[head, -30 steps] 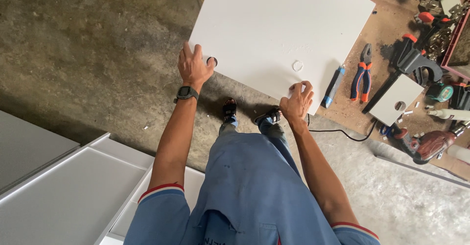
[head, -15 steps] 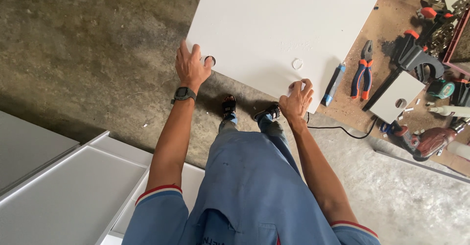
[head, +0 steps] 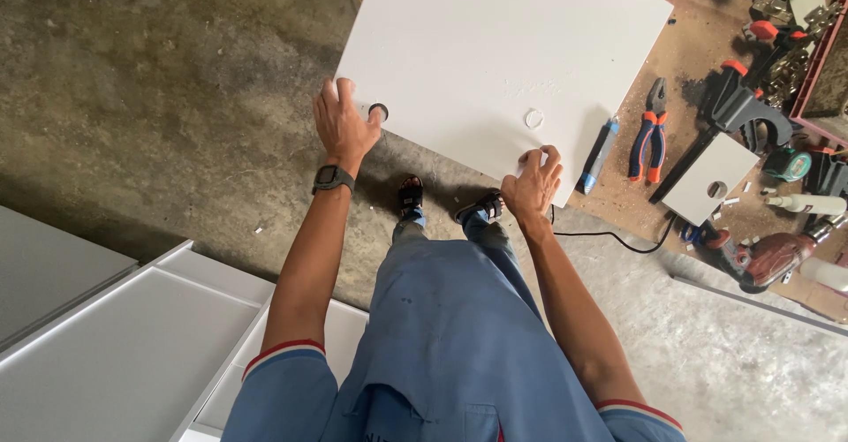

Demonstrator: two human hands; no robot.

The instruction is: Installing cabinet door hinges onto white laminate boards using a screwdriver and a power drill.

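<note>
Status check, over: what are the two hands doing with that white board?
Left hand on the white board edge, by a round hole. Right hand gripping the near corner. Pliers and a marker lie just beside it.

Pliers (head: 647,130) right of board (head: 495,45)

I am looking down into a woodworking or cabinet-making workshop; the floor (head: 141,80) is bare, stained concrete; a dusty chipboard work surface (head: 698,71) at the right carries hand tools: orange-handled pliers (head: 647,129), a blue marker-like tool (head: 597,154), black clamps with orange tips (head: 746,106), a power tool (head: 760,261) with a black cord (head: 609,237); a large white panel (head: 503,53) with round bored holes lies there, and more white panels (head: 115,354) are stacked at lower left
</note>
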